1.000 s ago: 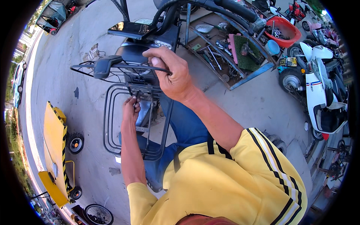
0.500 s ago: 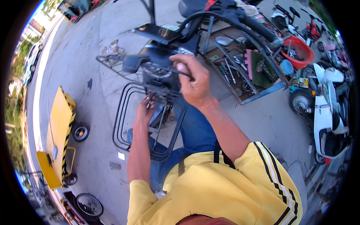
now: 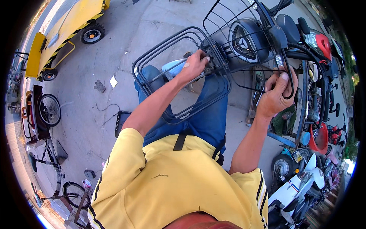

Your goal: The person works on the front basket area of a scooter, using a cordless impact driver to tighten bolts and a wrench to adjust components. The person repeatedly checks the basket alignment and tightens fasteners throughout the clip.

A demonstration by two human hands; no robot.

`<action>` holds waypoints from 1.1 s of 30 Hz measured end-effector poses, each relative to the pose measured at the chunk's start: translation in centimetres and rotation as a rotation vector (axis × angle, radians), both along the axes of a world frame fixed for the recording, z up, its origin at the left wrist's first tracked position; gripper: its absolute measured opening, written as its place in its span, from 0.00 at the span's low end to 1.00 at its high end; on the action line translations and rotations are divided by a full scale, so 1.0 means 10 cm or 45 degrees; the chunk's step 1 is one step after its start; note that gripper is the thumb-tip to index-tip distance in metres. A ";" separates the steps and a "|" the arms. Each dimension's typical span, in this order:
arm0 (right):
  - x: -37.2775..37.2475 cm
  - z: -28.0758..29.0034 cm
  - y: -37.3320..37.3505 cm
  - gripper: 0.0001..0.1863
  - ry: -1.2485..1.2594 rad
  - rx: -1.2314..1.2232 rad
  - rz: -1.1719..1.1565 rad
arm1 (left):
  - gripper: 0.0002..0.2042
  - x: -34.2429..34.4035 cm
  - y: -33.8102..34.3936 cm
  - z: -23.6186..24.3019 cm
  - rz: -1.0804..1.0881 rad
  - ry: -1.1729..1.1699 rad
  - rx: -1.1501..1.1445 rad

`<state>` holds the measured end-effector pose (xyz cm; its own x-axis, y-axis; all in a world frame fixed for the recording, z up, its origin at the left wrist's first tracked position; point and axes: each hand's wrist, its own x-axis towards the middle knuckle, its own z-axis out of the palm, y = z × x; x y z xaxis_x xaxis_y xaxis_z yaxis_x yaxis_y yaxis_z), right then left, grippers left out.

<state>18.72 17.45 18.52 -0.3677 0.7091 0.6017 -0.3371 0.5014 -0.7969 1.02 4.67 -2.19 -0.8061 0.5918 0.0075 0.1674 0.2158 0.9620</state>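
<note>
A black tubular rack with several nested bars extends over my legs. My left hand reaches across it, fingers curled together at the dark bracket on its far end; what they pinch is hidden. Joined near that bracket is a black wire basket, tilted away from me. Out to the right, my right hand is closed around the basket's thin bent rim, thumb on top. Behind the basket's wires shows a dark round wheel with a silver rim.
A metal-framed tool tray sits below my right hand, with a red basin beyond. A white scooter stands at lower right. To the left are a yellow cart and a bicycle wheel.
The view has turned, shifting the yellow cart up and the tool tray right. My right hand and the basket now appear farther right; my left hand stays by the rack's bracket.
</note>
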 end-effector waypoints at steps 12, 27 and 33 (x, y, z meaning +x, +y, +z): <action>-0.01 0.01 -0.05 0.14 -0.051 0.007 -0.061 | 0.12 0.05 0.00 0.27 -0.122 0.546 -0.543; -0.05 0.05 -0.05 0.15 -0.059 0.016 0.004 | 0.11 -0.18 0.07 -0.03 0.058 -1.518 0.328; -0.05 0.05 -0.08 0.16 -0.035 0.036 -0.027 | 0.15 0.07 -0.01 0.23 -0.088 0.579 -0.518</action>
<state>18.18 16.64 19.04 -0.3693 0.6997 0.6116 -0.3039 0.5310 -0.7910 1.77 4.58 0.11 -0.7348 0.6702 0.1043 0.5687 0.5249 0.6333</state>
